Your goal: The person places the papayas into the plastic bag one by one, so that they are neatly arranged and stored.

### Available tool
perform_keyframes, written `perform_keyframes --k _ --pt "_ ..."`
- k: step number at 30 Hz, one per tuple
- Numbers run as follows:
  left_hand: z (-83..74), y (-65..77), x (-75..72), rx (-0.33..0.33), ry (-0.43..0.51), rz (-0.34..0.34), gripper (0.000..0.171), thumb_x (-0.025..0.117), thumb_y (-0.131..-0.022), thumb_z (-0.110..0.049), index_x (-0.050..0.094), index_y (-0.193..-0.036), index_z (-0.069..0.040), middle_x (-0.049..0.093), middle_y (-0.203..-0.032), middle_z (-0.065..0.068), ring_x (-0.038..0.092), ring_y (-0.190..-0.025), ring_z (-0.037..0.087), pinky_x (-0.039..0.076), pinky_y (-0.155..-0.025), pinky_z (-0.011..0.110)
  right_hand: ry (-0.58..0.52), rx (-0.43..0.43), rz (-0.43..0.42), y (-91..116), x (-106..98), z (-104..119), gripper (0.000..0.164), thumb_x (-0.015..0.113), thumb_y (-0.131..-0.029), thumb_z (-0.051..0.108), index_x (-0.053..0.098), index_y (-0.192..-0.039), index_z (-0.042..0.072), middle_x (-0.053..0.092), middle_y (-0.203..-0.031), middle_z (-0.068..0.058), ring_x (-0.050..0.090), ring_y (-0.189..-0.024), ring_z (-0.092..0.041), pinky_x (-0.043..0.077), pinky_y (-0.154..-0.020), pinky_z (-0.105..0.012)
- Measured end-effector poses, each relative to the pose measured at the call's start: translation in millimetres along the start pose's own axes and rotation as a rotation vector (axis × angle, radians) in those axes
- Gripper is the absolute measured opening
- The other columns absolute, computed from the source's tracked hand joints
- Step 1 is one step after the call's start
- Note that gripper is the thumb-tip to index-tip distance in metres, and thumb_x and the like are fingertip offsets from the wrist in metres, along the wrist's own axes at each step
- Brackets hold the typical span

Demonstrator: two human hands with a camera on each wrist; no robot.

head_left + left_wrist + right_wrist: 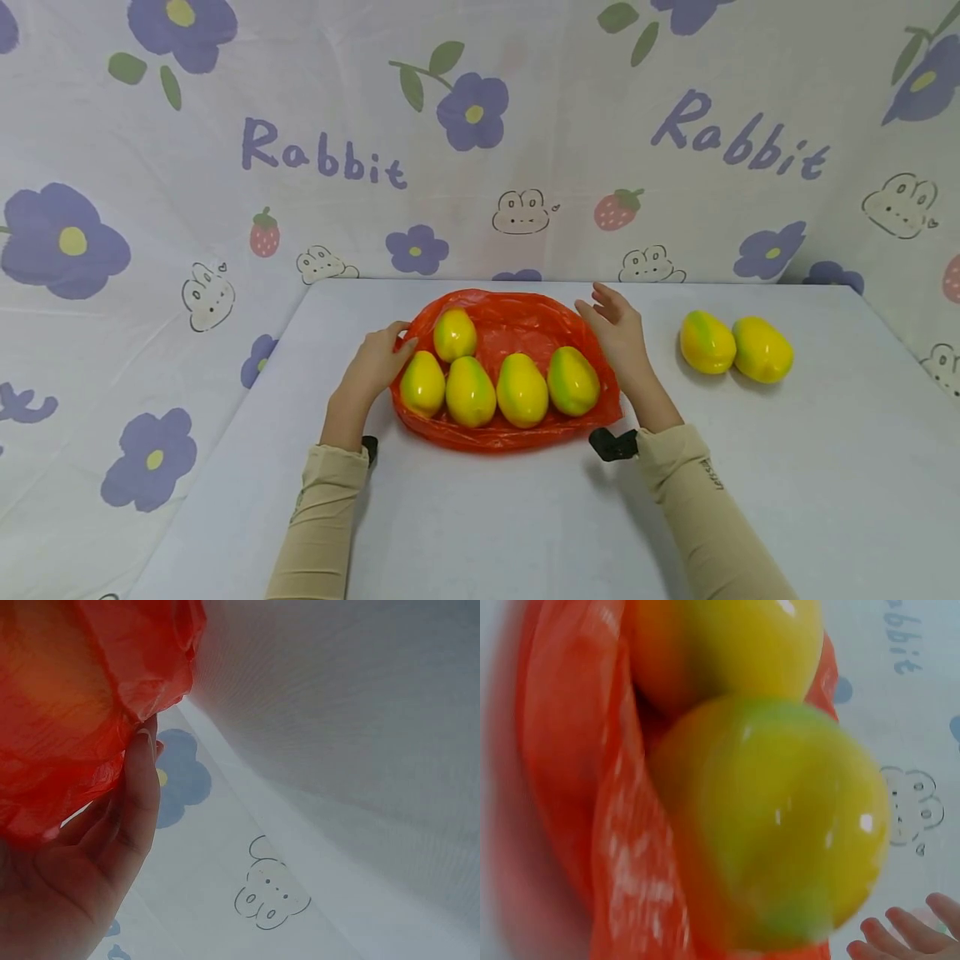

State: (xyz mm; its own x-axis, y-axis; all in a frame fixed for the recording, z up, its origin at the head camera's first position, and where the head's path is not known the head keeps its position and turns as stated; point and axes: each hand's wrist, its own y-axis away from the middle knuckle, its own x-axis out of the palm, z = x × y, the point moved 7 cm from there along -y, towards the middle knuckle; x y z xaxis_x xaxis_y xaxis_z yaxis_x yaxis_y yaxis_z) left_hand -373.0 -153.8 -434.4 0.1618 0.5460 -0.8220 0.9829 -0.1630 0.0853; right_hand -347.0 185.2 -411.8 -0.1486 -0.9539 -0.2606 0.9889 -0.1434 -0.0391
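A red plastic bag [480, 442] lies spread with its mouth up, holding several shiny yellow-green mangoes [522, 390]. At the bag's left rim, my left hand [371, 362] grips the red plastic between thumb and fingers; the left wrist view shows its fingers [139, 799] against the outside of the bag. My right hand [618, 333] hovers by the right rim, fingers loosely spread and holding nothing. In the right wrist view its fingertips [907, 930] appear at the lower corner, apart from the nearest mango [780, 825].
Two more mangoes, one [707, 342] touching the other [762, 349], lie on the white table [510, 517] to the right of the bag. Behind the table hangs a white cloth [555, 108] printed with flowers and rabbits.
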Motion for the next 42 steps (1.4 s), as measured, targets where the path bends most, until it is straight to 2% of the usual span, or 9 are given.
perform_keyframes --k 10,18,24,32,35,38,42 --pt "1.0 0.4 1.0 -0.006 0.003 0.003 0.049 0.047 -0.103 -0.033 0.042 -0.145 -0.009 0.058 -0.135 0.018 0.06 -0.116 0.032 0.051 -0.101 0.048 0.043 0.051 -0.069 -2.4 -35.6 -20.8 0.069 0.056 -0.096 0.044 0.03 -0.153 0.016 0.036 -0.157 -0.012 0.036 -0.145 -0.03 0.034 -0.117 -0.047" --pt "1.3 -0.5 0.5 -0.006 -0.005 -0.001 0.049 0.047 -0.103 -0.034 0.042 -0.145 -0.01 0.059 -0.134 0.018 0.06 -0.114 0.032 0.051 -0.101 0.048 0.003 0.045 -0.146 0.1 -69.0 -29.6 0.07 0.058 -0.096 0.042 0.03 -0.153 0.014 0.035 -0.158 -0.012 0.034 -0.145 -0.03 0.033 -0.118 -0.047" --pt "1.1 -0.9 1.5 -0.01 -0.006 0.005 0.049 0.047 -0.103 -0.034 0.041 -0.145 -0.009 0.058 -0.134 0.017 0.059 -0.115 0.032 0.05 -0.102 0.048 0.012 0.074 -0.203 3.2 -95.3 -33.6 0.071 0.058 -0.095 0.046 0.029 -0.154 0.02 0.033 -0.159 -0.007 0.032 -0.147 -0.027 0.032 -0.119 -0.043" --pt "0.9 -1.0 2.5 -0.009 -0.01 0.005 0.049 0.047 -0.103 -0.033 0.041 -0.145 -0.009 0.057 -0.137 0.017 0.057 -0.12 0.033 0.048 -0.105 0.049 -0.088 0.137 -0.303 8.3 -124.0 -39.0 0.064 0.06 -0.095 0.038 0.033 -0.152 0.027 0.035 -0.158 0.0 0.029 -0.148 -0.019 0.026 -0.122 -0.033" --pt "0.2 -1.0 2.5 -0.007 -0.007 0.006 0.049 0.047 -0.103 -0.033 0.041 -0.145 -0.01 0.057 -0.137 0.017 0.058 -0.12 0.033 0.048 -0.105 0.049 -0.089 0.145 -0.329 8.7 -132.8 -42.1 0.063 0.061 -0.095 0.037 0.034 -0.151 0.028 0.036 -0.158 0.002 0.029 -0.148 -0.017 0.022 -0.124 -0.031" --pt "-0.1 -0.9 2.6 -0.006 -0.007 0.007 0.049 0.047 -0.103 -0.033 0.041 -0.146 -0.009 0.057 -0.137 0.018 0.058 -0.12 0.033 0.048 -0.105 0.049 -0.099 0.147 -0.33 9.1 -138.9 -46.1 0.064 0.062 -0.094 0.037 0.034 -0.152 0.027 0.034 -0.159 0.001 0.026 -0.149 -0.017 0.018 -0.125 -0.032" --pt "0.6 -1.4 3.2 -0.01 -0.008 0.007 0.049 0.047 -0.103 -0.033 0.041 -0.145 -0.01 0.058 -0.135 0.018 0.059 -0.117 0.033 0.049 -0.103 0.049 -0.137 0.166 -0.32 9.9 -142.5 -53.0 0.066 0.063 -0.094 0.035 0.034 -0.152 0.025 0.033 -0.159 -0.002 0.026 -0.15 -0.018 0.019 -0.124 -0.03"
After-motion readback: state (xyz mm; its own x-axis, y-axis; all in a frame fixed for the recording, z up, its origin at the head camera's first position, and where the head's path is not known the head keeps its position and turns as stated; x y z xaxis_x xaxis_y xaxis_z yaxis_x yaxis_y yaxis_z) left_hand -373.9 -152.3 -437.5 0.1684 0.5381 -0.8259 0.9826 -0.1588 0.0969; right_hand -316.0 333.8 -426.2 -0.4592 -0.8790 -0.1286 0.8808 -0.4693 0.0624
